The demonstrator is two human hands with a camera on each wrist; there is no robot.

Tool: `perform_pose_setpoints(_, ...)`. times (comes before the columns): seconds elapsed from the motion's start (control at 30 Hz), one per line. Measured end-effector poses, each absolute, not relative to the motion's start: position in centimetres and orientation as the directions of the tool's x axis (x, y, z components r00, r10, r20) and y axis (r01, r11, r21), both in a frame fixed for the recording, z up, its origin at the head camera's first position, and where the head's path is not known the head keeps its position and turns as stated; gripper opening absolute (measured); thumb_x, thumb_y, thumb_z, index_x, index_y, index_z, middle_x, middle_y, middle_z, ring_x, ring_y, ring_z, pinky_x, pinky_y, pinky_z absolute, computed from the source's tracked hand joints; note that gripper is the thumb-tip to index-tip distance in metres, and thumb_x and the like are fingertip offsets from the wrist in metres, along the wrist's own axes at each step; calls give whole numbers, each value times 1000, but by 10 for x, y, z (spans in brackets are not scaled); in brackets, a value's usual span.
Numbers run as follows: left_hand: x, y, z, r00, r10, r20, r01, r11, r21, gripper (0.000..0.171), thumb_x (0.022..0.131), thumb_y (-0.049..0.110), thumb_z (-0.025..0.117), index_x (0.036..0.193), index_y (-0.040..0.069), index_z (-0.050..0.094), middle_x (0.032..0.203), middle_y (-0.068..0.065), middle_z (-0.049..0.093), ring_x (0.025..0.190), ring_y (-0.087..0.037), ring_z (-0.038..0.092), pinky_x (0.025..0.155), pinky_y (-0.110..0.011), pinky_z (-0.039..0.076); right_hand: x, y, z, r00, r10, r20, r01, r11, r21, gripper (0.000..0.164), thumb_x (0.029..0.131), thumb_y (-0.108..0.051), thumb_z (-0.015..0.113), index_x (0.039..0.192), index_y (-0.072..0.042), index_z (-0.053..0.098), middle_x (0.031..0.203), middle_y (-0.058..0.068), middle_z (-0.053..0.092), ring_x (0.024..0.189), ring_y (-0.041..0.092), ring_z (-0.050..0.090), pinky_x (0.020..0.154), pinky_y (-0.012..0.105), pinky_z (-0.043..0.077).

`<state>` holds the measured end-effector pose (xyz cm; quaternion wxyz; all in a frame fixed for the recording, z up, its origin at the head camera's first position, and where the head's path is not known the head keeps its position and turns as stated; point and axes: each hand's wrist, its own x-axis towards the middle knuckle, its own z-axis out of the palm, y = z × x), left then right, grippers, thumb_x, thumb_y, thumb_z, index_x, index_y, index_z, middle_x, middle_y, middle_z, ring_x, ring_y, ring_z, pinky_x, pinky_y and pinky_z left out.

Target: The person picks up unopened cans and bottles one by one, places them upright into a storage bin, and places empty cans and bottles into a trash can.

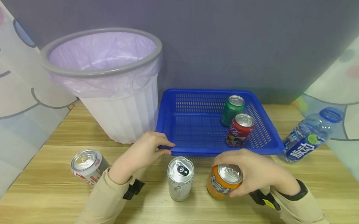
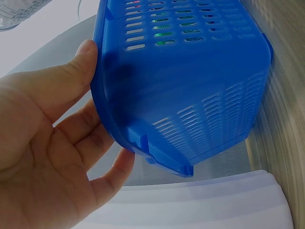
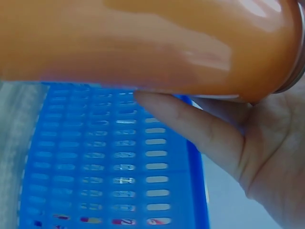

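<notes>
At the front left corner of a blue plastic basket [image 1: 189,149], my left hand [image 1: 147,151] pinches the rim between thumb and fingers. The left wrist view shows the thumb [image 2: 78,71] against that rim from close by. My right hand [image 1: 249,168] grips an orange soda can [image 1: 219,185] in front of the basket, upright or slightly tilted; whether its base touches the table cannot be told. In the right wrist view the can [image 3: 143,43] fills the top. A silver-white can [image 1: 180,183], its top facing up, stands between my hands.
Inside the basket, at the right, stand a green can [image 1: 232,111] and a red can [image 1: 239,132]. A lined white bin [image 1: 124,116] is at the back left. Another white can [image 1: 89,168] stands beside my left forearm. A capless blue-labelled bottle [image 1: 306,142] is right of the basket.
</notes>
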<state>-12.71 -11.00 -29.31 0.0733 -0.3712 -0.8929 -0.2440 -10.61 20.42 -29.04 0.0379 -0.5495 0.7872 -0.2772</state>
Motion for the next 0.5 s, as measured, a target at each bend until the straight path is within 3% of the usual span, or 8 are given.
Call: perform_pose_setpoints(0.5, -127, -110, -292, -714, 626, 313, 699, 609, 376, 20, 76, 8, 73, 96, 6, 73, 80, 0, 68, 76, -12, 63, 72, -25, 52, -112, 196, -277, -406, -876, 260, -838, 242, -490, 62, 66, -27, 84, 118, -10, 54, 111, 6, 63, 95, 12, 62, 74, 25, 56)
